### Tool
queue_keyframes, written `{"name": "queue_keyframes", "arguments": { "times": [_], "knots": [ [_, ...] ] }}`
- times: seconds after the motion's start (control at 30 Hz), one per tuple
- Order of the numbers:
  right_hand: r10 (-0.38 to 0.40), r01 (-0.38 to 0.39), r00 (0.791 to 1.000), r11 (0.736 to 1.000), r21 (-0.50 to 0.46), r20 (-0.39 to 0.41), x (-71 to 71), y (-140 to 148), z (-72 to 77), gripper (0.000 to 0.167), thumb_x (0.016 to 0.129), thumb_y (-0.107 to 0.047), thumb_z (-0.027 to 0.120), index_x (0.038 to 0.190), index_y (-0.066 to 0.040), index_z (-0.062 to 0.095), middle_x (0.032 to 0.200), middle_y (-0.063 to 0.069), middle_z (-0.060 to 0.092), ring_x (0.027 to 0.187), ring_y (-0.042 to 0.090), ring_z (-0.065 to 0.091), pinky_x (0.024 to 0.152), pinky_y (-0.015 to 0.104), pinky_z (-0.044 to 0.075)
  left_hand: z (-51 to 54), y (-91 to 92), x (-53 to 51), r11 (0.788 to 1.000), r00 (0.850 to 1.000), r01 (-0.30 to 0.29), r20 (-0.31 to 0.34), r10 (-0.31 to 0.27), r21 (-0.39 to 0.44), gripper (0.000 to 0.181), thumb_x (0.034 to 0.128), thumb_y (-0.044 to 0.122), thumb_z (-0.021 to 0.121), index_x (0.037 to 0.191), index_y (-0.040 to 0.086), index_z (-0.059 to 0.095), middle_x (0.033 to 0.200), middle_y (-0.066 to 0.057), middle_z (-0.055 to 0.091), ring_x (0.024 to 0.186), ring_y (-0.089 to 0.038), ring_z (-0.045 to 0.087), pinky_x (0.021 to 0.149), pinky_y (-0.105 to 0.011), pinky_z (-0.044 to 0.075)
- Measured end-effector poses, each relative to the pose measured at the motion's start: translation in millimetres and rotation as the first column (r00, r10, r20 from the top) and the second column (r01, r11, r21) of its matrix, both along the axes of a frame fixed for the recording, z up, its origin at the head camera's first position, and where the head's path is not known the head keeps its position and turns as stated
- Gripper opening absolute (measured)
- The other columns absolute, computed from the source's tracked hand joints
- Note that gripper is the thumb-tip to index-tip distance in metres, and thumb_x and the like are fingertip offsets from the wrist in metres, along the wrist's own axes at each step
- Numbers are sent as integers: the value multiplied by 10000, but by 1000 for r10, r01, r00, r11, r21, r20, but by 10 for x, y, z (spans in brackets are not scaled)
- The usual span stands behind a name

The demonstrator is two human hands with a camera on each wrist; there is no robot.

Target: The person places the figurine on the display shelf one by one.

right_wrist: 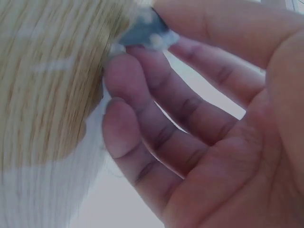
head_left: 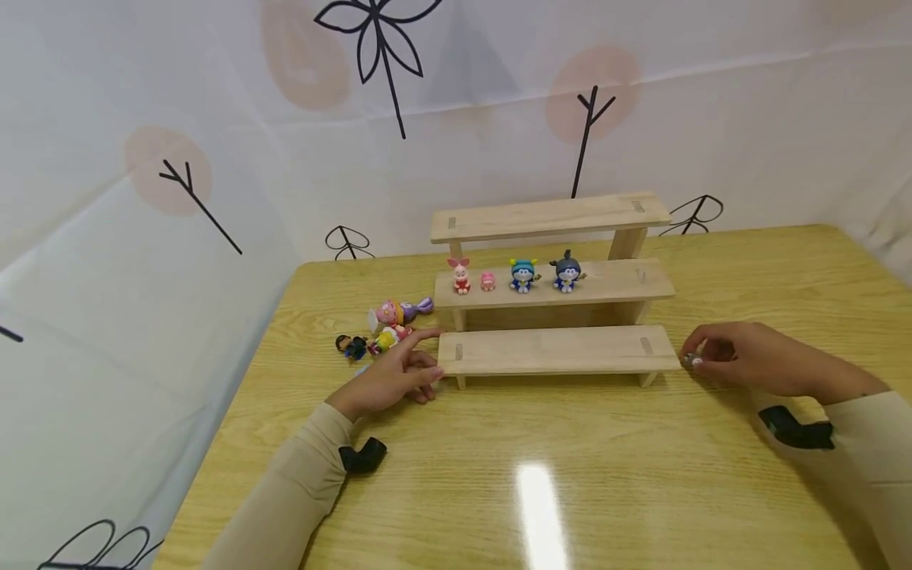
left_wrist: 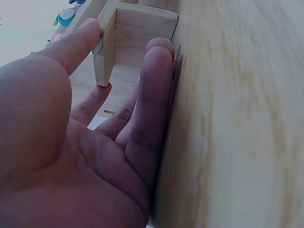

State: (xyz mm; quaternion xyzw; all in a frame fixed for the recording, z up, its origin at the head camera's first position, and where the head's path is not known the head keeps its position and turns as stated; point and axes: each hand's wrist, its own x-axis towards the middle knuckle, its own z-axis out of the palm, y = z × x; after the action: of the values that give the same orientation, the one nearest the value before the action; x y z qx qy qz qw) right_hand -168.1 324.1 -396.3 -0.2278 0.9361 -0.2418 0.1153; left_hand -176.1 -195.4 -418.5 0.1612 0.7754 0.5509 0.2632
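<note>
Prob. wood tbl (head_left: 427,499) w/ shelf (head_left: 556,350), figs (head_left: 392,313)

Left hand (head_left: 392,376), thumb and forefinger parted — right hand (head_left: 758,358) pinching.

On my head-camera feed, a pale cloth backdrop (head_left: 492,158) hangs behind and along the left of a yellowish wood-grain counter (head_left: 442,491). I see a black-outlined flower (head_left: 374,12) printed high on it, forked twigs (head_left: 587,134) over peach circles (head_left: 306,59), and a white glare streak (head_left: 541,514) across the counter's near side.

Left hand (left_wrist: 95,147) pinching the end of a wooden shelf (left_wrist: 107,50), wooden tabletop (left_wrist: 232,118) alongside, blurred teal figure (left_wrist: 65,17) beyond
</note>
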Motion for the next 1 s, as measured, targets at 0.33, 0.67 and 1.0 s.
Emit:
{"name": "queue_keyframes", "arguments": {
  "times": [0.33, 0.67, 1.0],
  "knots": [
    [-60, 58, 979, 998, -15, -196, 19, -71, 59, 123, 971, -107, 660, 1091, -130, 654, 849, -53, 658, 741, -60, 568, 612, 233, 503, 0, -6, 5, 1000, 1000, 0, -4, 0, -5, 670, 1024, 291, 593, 1588, 272, 232, 1201, -183, 600, 849, -227, 698, 760, -383, 611],
    [-149, 145, 932, 989, -35, -331, 59, -141, 201, 140, 978, -128, 658, 1112, -92, 644, 870, -19, 672, 735, -80, 544, 620, 217, 502, -14, -1, 1, 1000, 1000, 2, -7, -2, -9, 668, 1022, 293, 595, 1586, 266, 238, 1205, -188, 599, 837, -228, 700, 762, -385, 612],
    [-303, 174, 766, 947, -271, -567, 116, -346, 450, 267, 873, 36, 727, 1126, -6, 652, 846, 52, 643, 765, -170, 441, 653, 20, 384, 2, 9, 4, 1000, 1000, 2, -12, -2, -13, 668, 1022, 298, 593, 1586, 276, 236, 1205, -180, 594, 847, -234, 701, 764, -388, 612]
  ]
}}
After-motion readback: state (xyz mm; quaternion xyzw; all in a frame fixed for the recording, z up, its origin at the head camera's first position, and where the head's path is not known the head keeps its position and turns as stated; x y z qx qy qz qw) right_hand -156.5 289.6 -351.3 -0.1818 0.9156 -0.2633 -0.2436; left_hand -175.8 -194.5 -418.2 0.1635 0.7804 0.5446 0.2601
